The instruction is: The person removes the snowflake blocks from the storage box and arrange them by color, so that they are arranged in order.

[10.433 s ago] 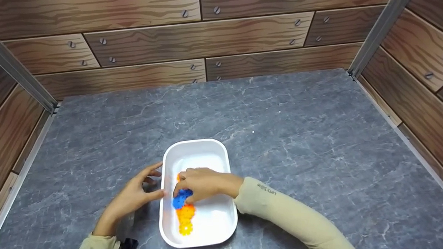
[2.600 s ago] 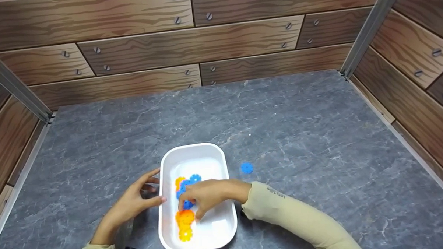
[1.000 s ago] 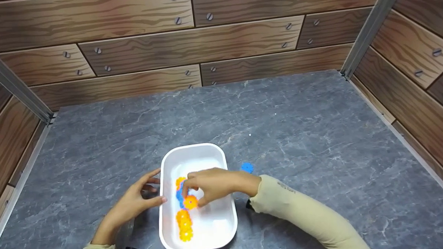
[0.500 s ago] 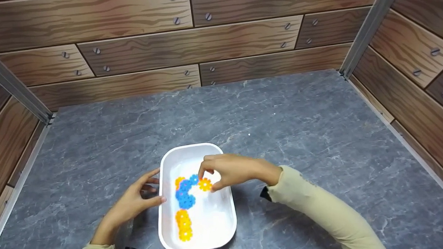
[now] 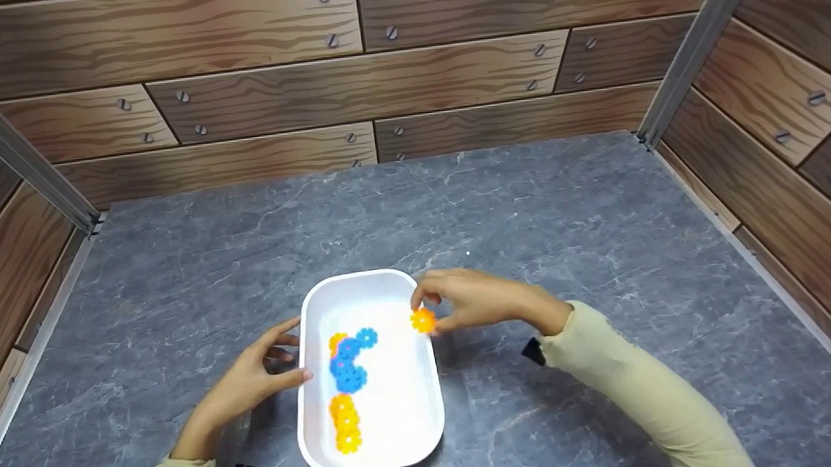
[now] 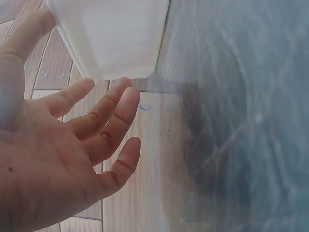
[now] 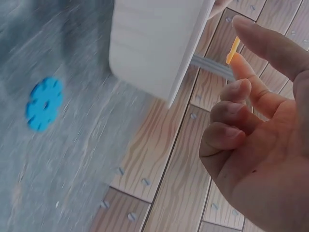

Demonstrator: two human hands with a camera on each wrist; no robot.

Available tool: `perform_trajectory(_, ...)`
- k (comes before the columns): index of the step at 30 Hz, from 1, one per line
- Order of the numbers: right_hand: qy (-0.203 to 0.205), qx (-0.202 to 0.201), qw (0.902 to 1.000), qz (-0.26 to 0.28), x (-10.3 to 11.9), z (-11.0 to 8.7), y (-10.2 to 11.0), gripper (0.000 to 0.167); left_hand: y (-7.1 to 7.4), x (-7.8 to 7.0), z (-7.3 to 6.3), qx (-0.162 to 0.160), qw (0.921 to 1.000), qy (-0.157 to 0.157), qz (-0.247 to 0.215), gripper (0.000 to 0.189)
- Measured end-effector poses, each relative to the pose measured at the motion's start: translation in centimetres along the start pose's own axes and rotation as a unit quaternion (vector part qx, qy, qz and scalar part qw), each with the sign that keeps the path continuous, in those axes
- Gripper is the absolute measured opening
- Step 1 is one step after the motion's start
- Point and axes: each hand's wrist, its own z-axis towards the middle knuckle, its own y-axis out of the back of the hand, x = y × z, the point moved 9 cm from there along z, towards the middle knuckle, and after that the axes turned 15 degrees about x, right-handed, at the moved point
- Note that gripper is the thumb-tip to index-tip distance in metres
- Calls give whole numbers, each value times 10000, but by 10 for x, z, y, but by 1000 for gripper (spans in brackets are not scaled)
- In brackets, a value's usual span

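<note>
My right hand (image 5: 483,297) pinches an orange notched plastic disc (image 5: 423,321) between thumb and index finger, over the right rim of the white tray (image 5: 404,462). In the right wrist view this orange disc (image 7: 233,50) shows edge-on at the fingertips. A row of orange-yellow discs (image 5: 346,422) lies in the tray's near left part, with a cluster of blue discs (image 5: 349,364) and another orange disc (image 5: 338,341) beyond it. My left hand (image 5: 248,377) touches the tray's left side with thumb and index finger, its other fingers loosely bent in the left wrist view.
A single blue disc (image 7: 44,104) lies on the grey marbled tabletop (image 5: 560,221) right of the tray; my right hand hides it in the head view. Wood-patterned panels (image 5: 279,86) enclose the back and sides.
The right hand has lifted an orange disc out from among the others and carried it rightward to the tray's rim. Earlier, a blue disc appeared on the table. The left hand stays at the tray.
</note>
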Motion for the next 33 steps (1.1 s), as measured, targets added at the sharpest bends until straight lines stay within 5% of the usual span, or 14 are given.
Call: perform_trajectory(33,-695,388,9967,153,-55,-38,-58,28,0,0,0,-33,10000,-19,-24,81)
